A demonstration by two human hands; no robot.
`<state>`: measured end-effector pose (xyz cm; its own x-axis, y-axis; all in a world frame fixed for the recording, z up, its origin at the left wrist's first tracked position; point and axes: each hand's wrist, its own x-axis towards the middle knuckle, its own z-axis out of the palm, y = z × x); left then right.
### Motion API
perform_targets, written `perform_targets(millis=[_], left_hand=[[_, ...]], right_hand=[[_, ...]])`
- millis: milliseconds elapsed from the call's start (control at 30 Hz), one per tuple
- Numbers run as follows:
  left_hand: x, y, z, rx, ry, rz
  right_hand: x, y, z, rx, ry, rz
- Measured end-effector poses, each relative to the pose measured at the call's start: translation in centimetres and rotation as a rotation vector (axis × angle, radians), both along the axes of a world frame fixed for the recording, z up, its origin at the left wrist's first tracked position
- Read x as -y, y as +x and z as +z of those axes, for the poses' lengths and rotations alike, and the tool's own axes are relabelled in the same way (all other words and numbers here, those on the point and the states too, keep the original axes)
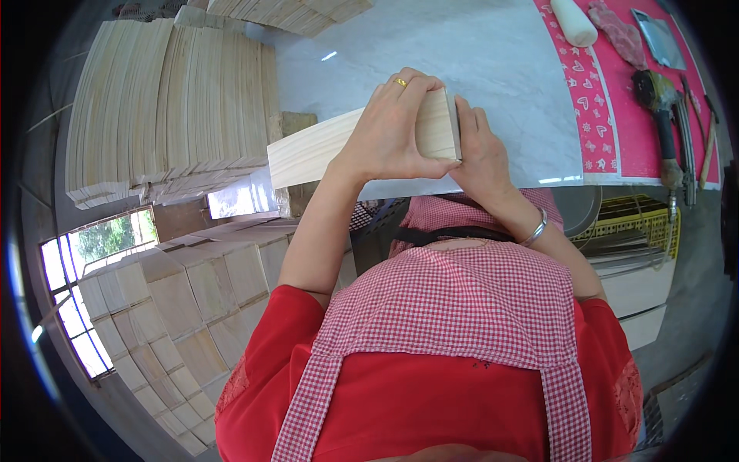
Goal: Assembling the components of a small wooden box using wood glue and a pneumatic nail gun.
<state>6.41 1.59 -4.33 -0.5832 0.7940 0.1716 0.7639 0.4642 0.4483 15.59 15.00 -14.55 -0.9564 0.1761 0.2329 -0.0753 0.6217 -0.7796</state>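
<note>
A pale wooden board piece (317, 146) lies level over the table's near edge, with its long end pointing left. My left hand (389, 127) is closed around it near its right end, fingers over the far side and thumb on the near side. A thin upright edge strip (455, 127) runs across that right end. Against this end my right hand (483, 150) presses with curled fingers, partly hidden behind the strip. The board's underside is out of sight.
Tall stacks of thin wooden boards (169, 100) stand at left, beside a wooden block (296, 123). At right, a pink cloth (627, 146) carries a white roll (574, 21) and a black-handled air tool (662, 115). Below are a yellow crate (662, 219) and stacked wooden pieces (181, 308).
</note>
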Motion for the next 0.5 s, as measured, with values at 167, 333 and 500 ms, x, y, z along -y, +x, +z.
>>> perform_targets(millis=[167, 333, 500], left_hand=[[0.0, 0.1, -0.2, -0.003, -0.015, 0.017], [0.0, 0.1, -0.3, 0.014, -0.046, 0.042], [-0.1, 0.0, -0.4, 0.008, -0.032, 0.036]], right_hand=[[-0.1, 0.0, 0.2, 0.005, -0.014, 0.016], [-1.5, 0.3, 1.1, 0.008, -0.14, 0.085], [-1.8, 0.5, 2.9, -0.155, -0.181, 0.17]])
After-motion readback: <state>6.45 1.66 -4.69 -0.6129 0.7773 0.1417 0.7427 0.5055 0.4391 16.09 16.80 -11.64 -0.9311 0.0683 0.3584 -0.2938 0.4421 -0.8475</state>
